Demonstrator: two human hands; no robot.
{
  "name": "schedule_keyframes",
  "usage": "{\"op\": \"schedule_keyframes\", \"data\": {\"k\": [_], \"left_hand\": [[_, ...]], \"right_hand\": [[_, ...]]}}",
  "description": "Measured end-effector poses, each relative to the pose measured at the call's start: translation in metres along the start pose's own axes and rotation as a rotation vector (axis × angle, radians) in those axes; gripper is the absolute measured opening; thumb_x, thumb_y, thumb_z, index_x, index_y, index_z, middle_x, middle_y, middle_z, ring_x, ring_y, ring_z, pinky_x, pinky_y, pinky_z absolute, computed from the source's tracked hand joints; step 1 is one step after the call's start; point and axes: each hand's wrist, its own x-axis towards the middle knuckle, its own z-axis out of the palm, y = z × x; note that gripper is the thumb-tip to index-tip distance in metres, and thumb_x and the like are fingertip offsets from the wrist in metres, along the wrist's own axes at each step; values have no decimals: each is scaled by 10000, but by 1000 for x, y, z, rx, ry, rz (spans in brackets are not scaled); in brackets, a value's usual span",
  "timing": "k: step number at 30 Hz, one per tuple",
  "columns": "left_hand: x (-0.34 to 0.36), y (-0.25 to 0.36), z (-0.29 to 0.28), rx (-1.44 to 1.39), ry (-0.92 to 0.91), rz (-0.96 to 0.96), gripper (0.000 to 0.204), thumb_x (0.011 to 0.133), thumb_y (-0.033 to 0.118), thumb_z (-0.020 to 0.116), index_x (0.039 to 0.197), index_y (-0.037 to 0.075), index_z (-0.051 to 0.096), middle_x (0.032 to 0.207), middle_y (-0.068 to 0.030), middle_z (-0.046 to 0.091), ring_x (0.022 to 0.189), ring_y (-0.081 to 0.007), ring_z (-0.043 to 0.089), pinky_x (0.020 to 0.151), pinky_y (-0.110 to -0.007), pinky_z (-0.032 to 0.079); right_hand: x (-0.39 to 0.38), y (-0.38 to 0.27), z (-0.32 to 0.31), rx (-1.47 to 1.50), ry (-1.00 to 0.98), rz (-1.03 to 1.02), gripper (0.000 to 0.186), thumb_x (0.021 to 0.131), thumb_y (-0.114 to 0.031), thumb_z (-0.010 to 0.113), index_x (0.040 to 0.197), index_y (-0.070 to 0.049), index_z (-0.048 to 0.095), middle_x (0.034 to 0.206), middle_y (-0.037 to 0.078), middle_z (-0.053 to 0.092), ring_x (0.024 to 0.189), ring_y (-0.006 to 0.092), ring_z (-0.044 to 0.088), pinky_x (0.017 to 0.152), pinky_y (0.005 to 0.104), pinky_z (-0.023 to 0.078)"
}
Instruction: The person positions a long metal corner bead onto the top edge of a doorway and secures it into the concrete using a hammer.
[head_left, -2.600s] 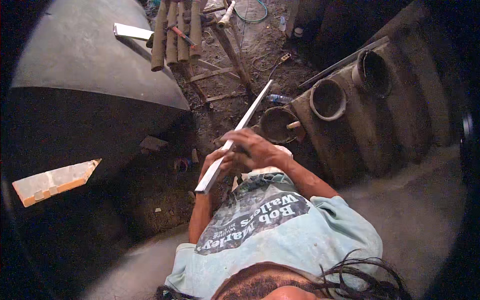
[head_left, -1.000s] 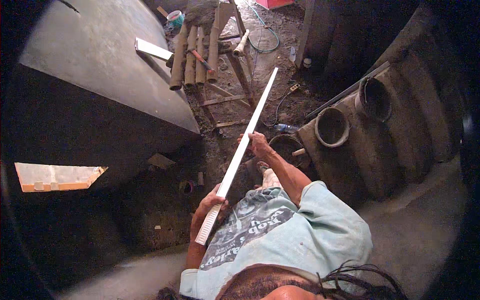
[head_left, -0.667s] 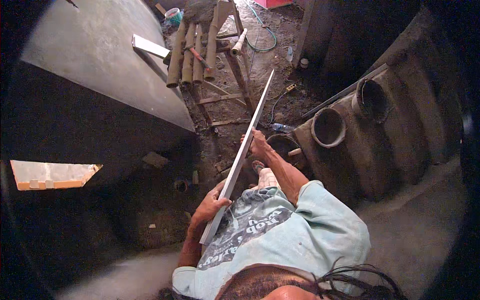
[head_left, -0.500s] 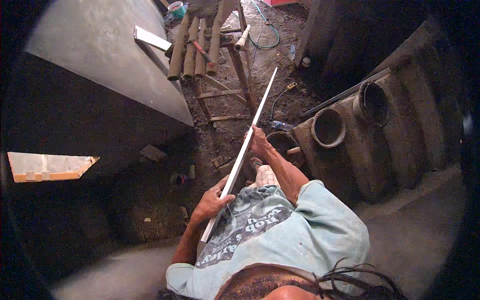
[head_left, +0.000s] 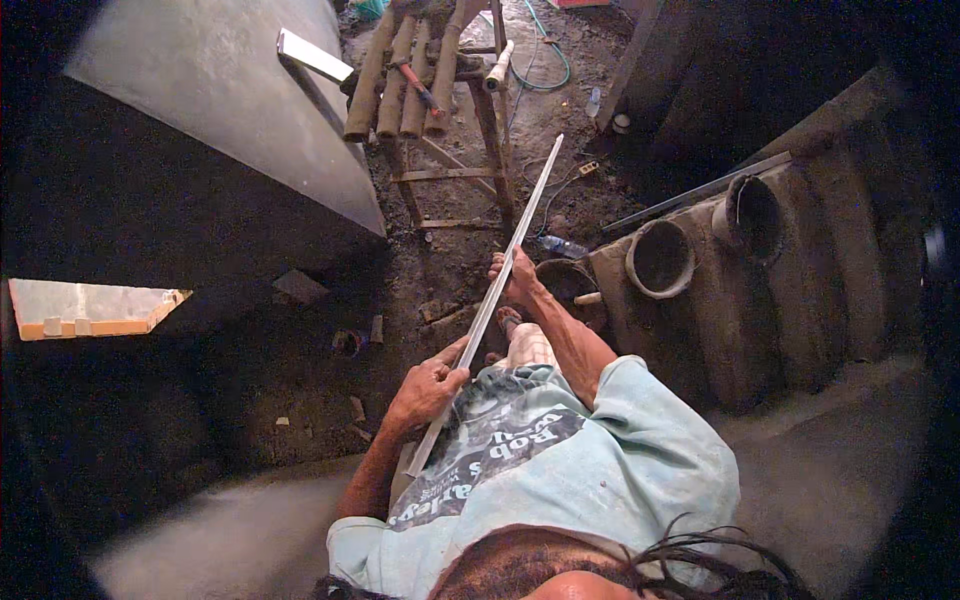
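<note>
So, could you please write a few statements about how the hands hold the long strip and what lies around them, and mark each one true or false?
1. Both hands grip the long pale strip. True: the left hand holds it near its lower end and the right hand further up.
2. The strip lies flat on the ground. False: it is held up at a slant, its far end pointing toward the wooden stool.
3. A red-handled tool lies on the bamboo poles on top of the stool. True.
4. The two round pipe openings are to the person's left. False: they are to the right.
5. The left hand is empty. False: it is closed on the strip.
</note>
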Motion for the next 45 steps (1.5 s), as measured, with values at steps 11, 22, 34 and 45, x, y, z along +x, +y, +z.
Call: {"op": "schedule_keyframes", "data": {"k": [11, 22, 34, 45], "left_hand": [[-6, -2, -1, 144, 147, 99, 642, 712, 254, 658, 1334, 199, 507, 1108, -180, 648, 907, -247, 657, 828, -333, 500], [19, -51, -35, -943, -167, 190, 691, 788, 200, 624, 1393, 6, 354, 1043, -87, 571, 579, -64, 530, 452, -171, 437], [-4, -151, -51, -1842, -637, 343, 507, 945, 314, 307, 1223, -93, 423, 620, -109, 472, 371, -136, 366, 399, -303, 364], [-9, -150, 11, -2290, -466, 846, 482, 1013, 306, 348, 1427, 67, 287, 685, -70, 494, 495, -147, 519, 456, -263, 420]], "right_hand": [[-1, -1, 9, 23, 40, -7, 341, 960, -271, 347, 1036, 26, 497, 746, 86, 551, 642, 203, 560, 677, 379, 527], [20, -6, -3, -206, -4, -113, 232, 945, -250, 526, 987, -22, 541, 875, 134, 601, 812, 276, 619, 749, 453, 546], [51, -20, -7, -504, 84, -246, 161, 853, -112, 615, 961, -21, 537, 920, 111, 628, 829, 223, 643, 731, 420, 589], [49, -12, 11, -789, 175, -622, 470, 709, -192, 788, 933, -63, 396, 731, 29, 527, 644, 154, 581, 555, 331, 537]]}}
